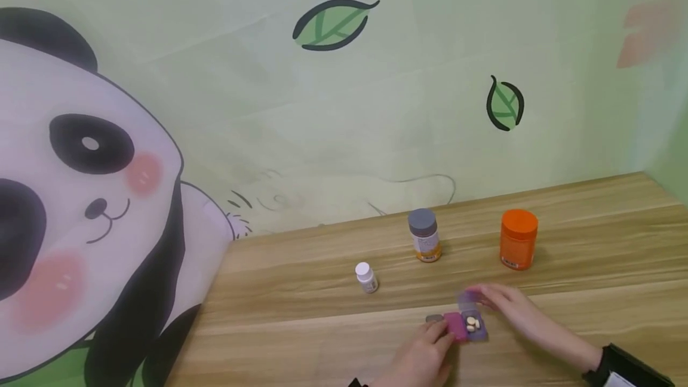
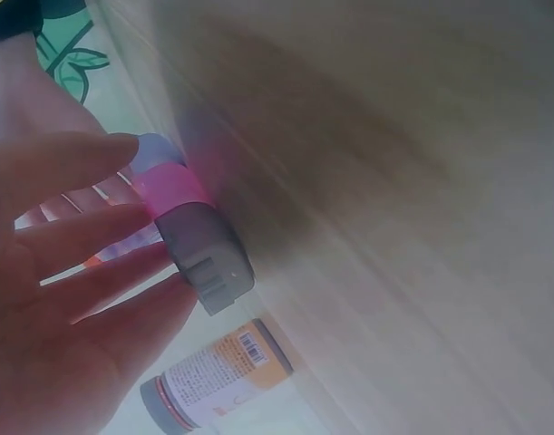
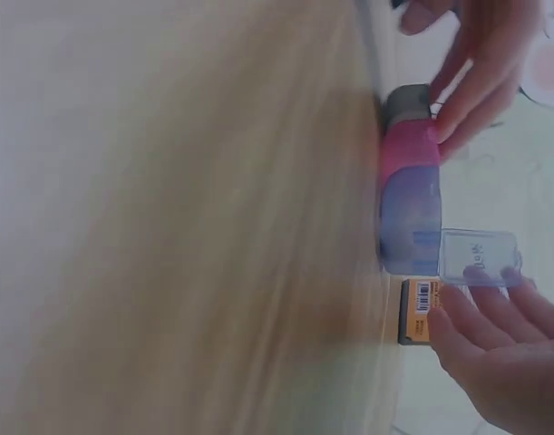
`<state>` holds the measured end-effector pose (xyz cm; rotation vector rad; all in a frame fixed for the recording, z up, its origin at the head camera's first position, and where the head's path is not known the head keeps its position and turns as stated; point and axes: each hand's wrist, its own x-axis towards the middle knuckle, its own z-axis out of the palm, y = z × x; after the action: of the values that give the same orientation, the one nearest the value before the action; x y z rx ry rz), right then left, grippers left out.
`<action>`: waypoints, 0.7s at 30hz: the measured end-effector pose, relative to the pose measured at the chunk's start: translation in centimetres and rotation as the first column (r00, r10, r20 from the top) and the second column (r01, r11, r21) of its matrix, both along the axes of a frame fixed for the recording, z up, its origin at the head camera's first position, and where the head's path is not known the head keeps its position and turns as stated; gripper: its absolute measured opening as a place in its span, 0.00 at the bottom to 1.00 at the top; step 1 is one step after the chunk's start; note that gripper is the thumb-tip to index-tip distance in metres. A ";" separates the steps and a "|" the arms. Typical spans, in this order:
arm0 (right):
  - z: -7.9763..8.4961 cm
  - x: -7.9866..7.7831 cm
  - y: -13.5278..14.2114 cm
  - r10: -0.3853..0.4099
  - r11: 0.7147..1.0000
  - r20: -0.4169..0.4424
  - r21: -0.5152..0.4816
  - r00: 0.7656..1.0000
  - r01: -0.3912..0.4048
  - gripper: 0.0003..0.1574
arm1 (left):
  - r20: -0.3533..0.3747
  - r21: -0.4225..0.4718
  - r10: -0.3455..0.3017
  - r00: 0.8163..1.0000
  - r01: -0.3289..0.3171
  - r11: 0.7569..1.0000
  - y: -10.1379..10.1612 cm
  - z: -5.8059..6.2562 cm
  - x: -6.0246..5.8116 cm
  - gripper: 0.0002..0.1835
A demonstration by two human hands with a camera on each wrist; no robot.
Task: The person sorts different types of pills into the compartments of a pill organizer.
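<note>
A small pill box (image 1: 457, 326) with grey, pink and purple compartments lies on the wooden table. Its purple compartment (image 1: 474, 326) has the clear lid (image 3: 479, 257) raised, and several pale pills (image 1: 472, 323) show inside. With fingertips on the grey and pink parts, my left hand (image 1: 421, 356) holds the box; in the left wrist view its thumb reaches toward the purple end. My right hand (image 1: 510, 306) touches the raised lid with nearly straight fingers, fingertips overlapping its edge in the right wrist view.
Behind the box stand a small white bottle (image 1: 366, 278), a grey-capped bottle (image 1: 424, 235) with an orange-and-white label, and an orange jar (image 1: 518, 240). A pale green wall cloth (image 1: 258, 94) with a panda print rises at the table's back edge.
</note>
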<state>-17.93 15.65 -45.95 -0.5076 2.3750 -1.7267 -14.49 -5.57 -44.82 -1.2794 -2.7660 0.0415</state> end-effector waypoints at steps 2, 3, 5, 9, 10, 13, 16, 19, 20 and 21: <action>-0.1 0.7 0.2 0.010 0.994 -0.118 0.107 0.993 0.003 0.23 | 0.026 -0.007 0.012 1.000 -0.012 1.000 0.1 0.0 0.0 0.21; -0.1 1.1 0.3 0.015 0.987 -0.164 0.161 0.986 0.012 0.21 | 0.030 -0.010 0.017 0.999 -0.016 1.000 0.1 0.1 0.0 0.22; -0.3 1.9 0.4 0.041 0.969 -0.239 0.246 0.970 0.019 0.20 | 0.030 -0.014 0.024 0.999 -0.023 1.000 0.1 0.1 0.0 0.22; -0.7 3.0 0.7 0.176 0.916 -0.301 0.399 0.937 -0.044 0.25 | 0.015 -0.012 0.027 1.000 -0.027 1.000 0.1 0.2 0.1 0.23; -0.8 3.2 0.7 0.217 0.895 -0.319 0.443 0.923 -0.057 0.27 | 0.014 -0.009 0.026 1.000 -0.026 1.000 0.1 0.2 0.1 0.23; -1.2 3.5 0.8 0.332 0.814 -0.354 0.575 0.874 -0.076 0.30 | 0.002 -0.006 0.020 1.000 -0.020 1.000 0.0 0.2 0.1 0.23; -1.8 3.8 0.7 0.413 0.760 -0.472 0.650 0.779 -0.008 0.32 | -0.010 -0.002 0.014 1.000 -0.014 1.000 0.0 0.2 0.2 0.23; -2.3 4.0 0.7 0.431 0.740 -0.575 0.666 0.696 0.092 0.32 | 0.000 -0.005 0.016 1.000 -0.016 1.000 0.0 0.3 0.2 0.23; -2.4 4.0 0.7 0.433 0.739 -0.589 0.665 0.682 0.104 0.33 | 0.005 -0.008 0.016 1.000 -0.016 1.000 0.0 0.3 0.2 0.23; -2.5 4.0 0.7 0.434 0.738 -0.600 0.665 0.672 0.117 0.34 | 0.013 -0.011 0.018 1.000 -0.018 1.000 0.0 0.3 0.2 0.23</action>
<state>-13.89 16.37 -48.41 -1.4335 3.0536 -0.4653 -14.28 -5.53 -44.49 -1.2614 -2.7925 0.0495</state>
